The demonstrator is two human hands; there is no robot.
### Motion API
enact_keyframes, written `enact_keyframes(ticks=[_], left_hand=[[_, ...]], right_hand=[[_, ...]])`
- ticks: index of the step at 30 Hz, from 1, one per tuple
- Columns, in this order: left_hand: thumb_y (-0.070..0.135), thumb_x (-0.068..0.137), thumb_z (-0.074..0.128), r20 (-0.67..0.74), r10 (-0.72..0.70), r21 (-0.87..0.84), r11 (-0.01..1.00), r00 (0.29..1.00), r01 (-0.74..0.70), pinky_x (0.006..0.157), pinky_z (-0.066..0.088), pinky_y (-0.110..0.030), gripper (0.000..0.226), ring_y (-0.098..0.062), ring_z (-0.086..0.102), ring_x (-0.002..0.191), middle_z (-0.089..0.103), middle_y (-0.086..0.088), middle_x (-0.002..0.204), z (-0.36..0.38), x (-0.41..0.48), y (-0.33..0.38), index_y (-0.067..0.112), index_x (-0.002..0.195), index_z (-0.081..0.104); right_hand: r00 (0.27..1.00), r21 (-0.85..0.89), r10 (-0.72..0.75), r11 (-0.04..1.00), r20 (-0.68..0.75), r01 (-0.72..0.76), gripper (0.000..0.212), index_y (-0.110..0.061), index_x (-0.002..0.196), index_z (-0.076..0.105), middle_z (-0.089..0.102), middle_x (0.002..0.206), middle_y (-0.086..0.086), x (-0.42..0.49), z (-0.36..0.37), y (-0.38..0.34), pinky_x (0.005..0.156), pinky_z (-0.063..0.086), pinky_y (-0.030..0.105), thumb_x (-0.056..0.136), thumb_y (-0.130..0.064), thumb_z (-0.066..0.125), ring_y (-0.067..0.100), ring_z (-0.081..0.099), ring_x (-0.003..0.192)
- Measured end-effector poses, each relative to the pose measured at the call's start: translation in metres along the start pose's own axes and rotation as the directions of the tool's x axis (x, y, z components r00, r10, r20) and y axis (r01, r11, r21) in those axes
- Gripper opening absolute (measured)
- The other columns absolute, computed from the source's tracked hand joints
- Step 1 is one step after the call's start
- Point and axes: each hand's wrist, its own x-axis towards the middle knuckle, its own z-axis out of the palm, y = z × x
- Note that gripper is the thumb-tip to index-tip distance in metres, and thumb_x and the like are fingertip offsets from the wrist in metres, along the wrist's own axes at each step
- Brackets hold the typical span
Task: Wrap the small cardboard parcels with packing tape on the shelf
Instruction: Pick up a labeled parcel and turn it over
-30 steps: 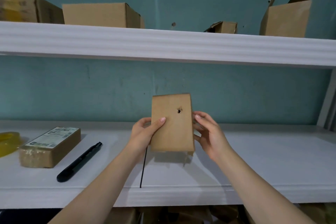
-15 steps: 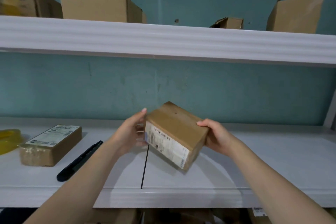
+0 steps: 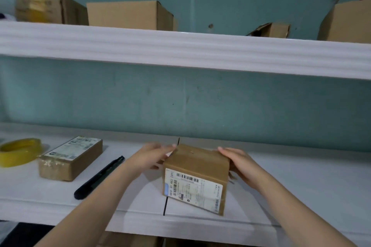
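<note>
On shelf (image 3: 301,178), parcel (image 3: 195,163) now down btwn left hand (image 3: 152,156), right hand (image 3: 240,163).

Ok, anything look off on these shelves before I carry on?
Mostly the upper shelf: the small box lies with a flap hanging open, and the big box at right gapes. The parcel sits askew, near the front lip of the lower shelf.
</note>
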Motion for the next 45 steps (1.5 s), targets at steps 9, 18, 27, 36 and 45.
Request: enact_keyframes(ticks=[9, 18, 27, 36, 45], left_hand=[[0.010, 0.090, 0.059, -0.410, 0.207, -0.172, 0.939, 0.888, -0.298, 0.065, 0.047, -0.021, 0.014, 0.003, 0.061, 0.056, 0.064, -0.003, 0.074, -0.064, -0.001, 0.009, 0.017, 0.078, 0.063], [-0.009, 0.083, 0.060, -0.646, 0.212, 0.114, 0.977, 0.733, -0.182, 0.067, 0.044, -0.014, 0.025, 0.002, 0.056, 0.060, 0.059, -0.001, 0.074, -0.233, -0.028, -0.057, 0.015, 0.083, 0.063], [-0.009, 0.085, 0.058, -0.775, 0.051, -0.033, 0.992, 0.630, -0.121, 0.069, 0.045, -0.023, 0.019, -0.014, 0.056, 0.071, 0.063, -0.004, 0.078, -0.299, -0.069, -0.118, 0.003, 0.099, 0.063], [-0.004, 0.087, 0.057, -0.733, -0.057, -0.251, 0.949, 0.678, -0.191, 0.075, 0.051, -0.033, 0.023, -0.020, 0.066, 0.078, 0.069, -0.008, 0.088, -0.290, -0.113, -0.125, 0.013, 0.101, 0.060], [0.000, 0.088, 0.057, -0.636, -0.058, -0.267, 0.952, 0.770, -0.149, 0.079, 0.054, -0.034, 0.027, -0.022, 0.066, 0.085, 0.069, -0.011, 0.098, -0.311, -0.124, -0.129, 0.009, 0.114, 0.057]], right_hand=[[0.977, -0.266, -0.211, 0.944, -0.020, 0.198, 0.010, -0.014, 0.087, 0.066, 0.070, 0.084, 0.005, 0.038, 0.019, -0.043, 0.071, 0.047, 0.018, 0.090, -0.013, 0.057, 0.008, 0.066, 0.069], [0.865, -0.533, -0.248, 0.703, 0.437, 0.471, 0.020, -0.006, 0.103, 0.065, 0.070, 0.097, 0.012, 0.124, 0.226, -0.124, 0.066, 0.048, 0.022, 0.088, -0.018, 0.059, 0.020, 0.065, 0.080], [0.777, -0.357, -0.237, 0.784, 0.583, 0.507, 0.009, -0.012, 0.092, 0.065, 0.066, 0.086, 0.009, 0.132, 0.365, -0.117, 0.053, 0.044, 0.012, 0.087, -0.015, 0.059, 0.019, 0.062, 0.069], [0.890, 0.057, -0.218, 0.975, 0.401, 0.214, 0.009, -0.012, 0.084, 0.063, 0.068, 0.078, 0.007, 0.104, 0.351, -0.094, 0.059, 0.050, 0.022, 0.089, -0.010, 0.056, 0.017, 0.062, 0.063], [0.904, 0.077, -0.266, 0.964, 0.336, 0.255, 0.012, -0.015, 0.082, 0.064, 0.067, 0.080, 0.007, 0.072, 0.373, -0.084, 0.050, 0.049, 0.016, 0.090, -0.010, 0.056, 0.011, 0.062, 0.058]])
